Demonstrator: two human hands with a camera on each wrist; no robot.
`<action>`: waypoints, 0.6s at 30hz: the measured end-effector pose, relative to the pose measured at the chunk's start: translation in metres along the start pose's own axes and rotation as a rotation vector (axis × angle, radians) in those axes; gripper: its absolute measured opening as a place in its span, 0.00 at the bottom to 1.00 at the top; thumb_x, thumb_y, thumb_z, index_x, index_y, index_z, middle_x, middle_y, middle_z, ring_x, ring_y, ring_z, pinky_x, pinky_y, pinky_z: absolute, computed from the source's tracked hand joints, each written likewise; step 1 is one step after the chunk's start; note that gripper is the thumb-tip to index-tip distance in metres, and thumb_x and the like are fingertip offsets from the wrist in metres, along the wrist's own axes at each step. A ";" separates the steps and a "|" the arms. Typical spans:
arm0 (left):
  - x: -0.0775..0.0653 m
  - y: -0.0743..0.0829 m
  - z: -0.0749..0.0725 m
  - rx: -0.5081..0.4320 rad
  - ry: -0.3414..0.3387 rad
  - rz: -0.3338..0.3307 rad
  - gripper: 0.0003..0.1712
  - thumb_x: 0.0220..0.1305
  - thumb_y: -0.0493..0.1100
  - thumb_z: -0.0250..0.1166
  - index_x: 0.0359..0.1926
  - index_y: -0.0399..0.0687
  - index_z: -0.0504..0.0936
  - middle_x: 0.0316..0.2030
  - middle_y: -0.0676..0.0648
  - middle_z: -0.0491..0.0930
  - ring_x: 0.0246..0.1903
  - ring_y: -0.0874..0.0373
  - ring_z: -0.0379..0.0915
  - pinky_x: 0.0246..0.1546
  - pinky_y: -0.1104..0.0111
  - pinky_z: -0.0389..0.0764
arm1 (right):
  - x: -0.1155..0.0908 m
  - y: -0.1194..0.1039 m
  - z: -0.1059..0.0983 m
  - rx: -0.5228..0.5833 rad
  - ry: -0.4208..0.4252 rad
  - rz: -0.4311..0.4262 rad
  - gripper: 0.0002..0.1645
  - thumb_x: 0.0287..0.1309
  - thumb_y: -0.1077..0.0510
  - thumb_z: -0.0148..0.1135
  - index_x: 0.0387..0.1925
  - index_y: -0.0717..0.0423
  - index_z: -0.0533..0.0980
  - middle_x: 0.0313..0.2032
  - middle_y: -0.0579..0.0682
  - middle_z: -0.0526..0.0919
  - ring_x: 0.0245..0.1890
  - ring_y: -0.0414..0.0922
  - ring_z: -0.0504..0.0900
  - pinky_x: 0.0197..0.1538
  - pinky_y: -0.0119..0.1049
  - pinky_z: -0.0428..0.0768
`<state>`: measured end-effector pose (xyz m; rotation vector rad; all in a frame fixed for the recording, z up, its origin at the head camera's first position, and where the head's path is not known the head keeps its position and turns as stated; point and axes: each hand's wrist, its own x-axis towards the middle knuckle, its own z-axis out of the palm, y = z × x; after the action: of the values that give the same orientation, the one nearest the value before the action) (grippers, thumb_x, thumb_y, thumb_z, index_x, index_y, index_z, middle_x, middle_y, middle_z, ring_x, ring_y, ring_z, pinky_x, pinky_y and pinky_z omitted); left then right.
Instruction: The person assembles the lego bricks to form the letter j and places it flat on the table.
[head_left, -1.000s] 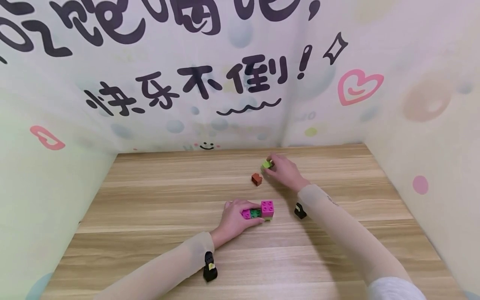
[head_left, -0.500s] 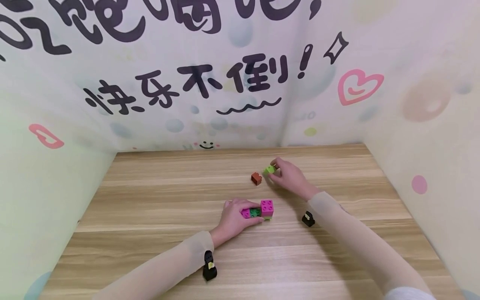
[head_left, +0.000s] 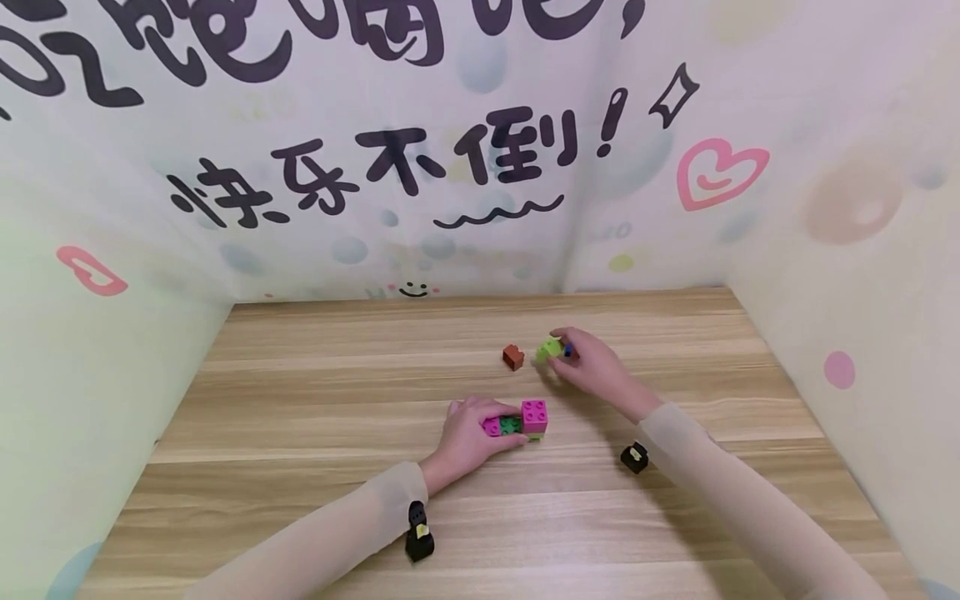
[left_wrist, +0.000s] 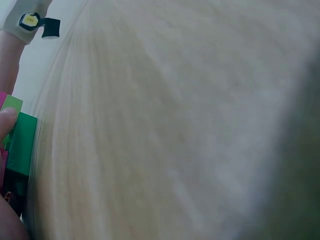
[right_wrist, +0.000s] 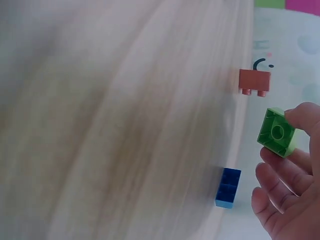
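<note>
My left hand [head_left: 467,437] grips a joined set of toy building bricks low over the tabletop. A magenta brick [head_left: 534,415] stands up at its right end, and a green brick [head_left: 510,426] shows between thumb and fingers. The left wrist view catches the green side [left_wrist: 22,142] of that set at its left edge. Farther back, my right hand [head_left: 595,367] pinches a lime green brick [right_wrist: 276,132] between thumb and fingers, its hollow underside facing the wrist camera. A reddish-brown brick [head_left: 513,357] lies just left of it. Beneath the right hand rests a blue brick [right_wrist: 228,188], mostly hidden in the head view.
The wood-grain table [head_left: 315,367] meets a printed cloth wall [head_left: 337,267] at the back, with more walls at both sides. A black wrist-worn device hangs at each sleeve, the left one [head_left: 419,533] and the right one [head_left: 634,457].
My right hand has drawn back toward me and to the right with the lime green brick, uncovering part of the blue brick. The left hand keeps its hold in the same place.
</note>
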<state>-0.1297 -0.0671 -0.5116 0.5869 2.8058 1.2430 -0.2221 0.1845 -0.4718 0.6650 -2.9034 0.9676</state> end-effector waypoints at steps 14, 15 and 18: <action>0.000 0.001 0.001 -0.003 0.002 -0.012 0.25 0.55 0.58 0.80 0.53 0.59 0.90 0.49 0.55 0.88 0.52 0.56 0.75 0.51 0.58 0.61 | -0.031 -0.011 -0.009 0.052 0.009 -0.065 0.26 0.67 0.56 0.69 0.63 0.60 0.77 0.51 0.53 0.85 0.44 0.48 0.81 0.46 0.44 0.80; 0.000 0.001 0.001 -0.002 0.001 -0.014 0.25 0.55 0.58 0.80 0.53 0.59 0.90 0.49 0.55 0.88 0.52 0.56 0.75 0.51 0.58 0.61 | -0.033 -0.012 -0.010 0.056 0.011 -0.066 0.25 0.67 0.56 0.70 0.63 0.60 0.77 0.51 0.52 0.85 0.44 0.47 0.80 0.46 0.44 0.80; 0.000 0.000 0.001 -0.006 0.001 -0.012 0.25 0.55 0.58 0.80 0.53 0.59 0.90 0.49 0.55 0.88 0.52 0.56 0.75 0.51 0.58 0.61 | -0.039 -0.017 -0.012 0.071 0.021 -0.074 0.25 0.66 0.58 0.70 0.62 0.59 0.77 0.49 0.50 0.85 0.43 0.46 0.80 0.45 0.42 0.80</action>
<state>-0.1293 -0.0662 -0.5121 0.5689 2.8009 1.2496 -0.1814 0.1946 -0.4578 0.7552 -2.8166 1.0666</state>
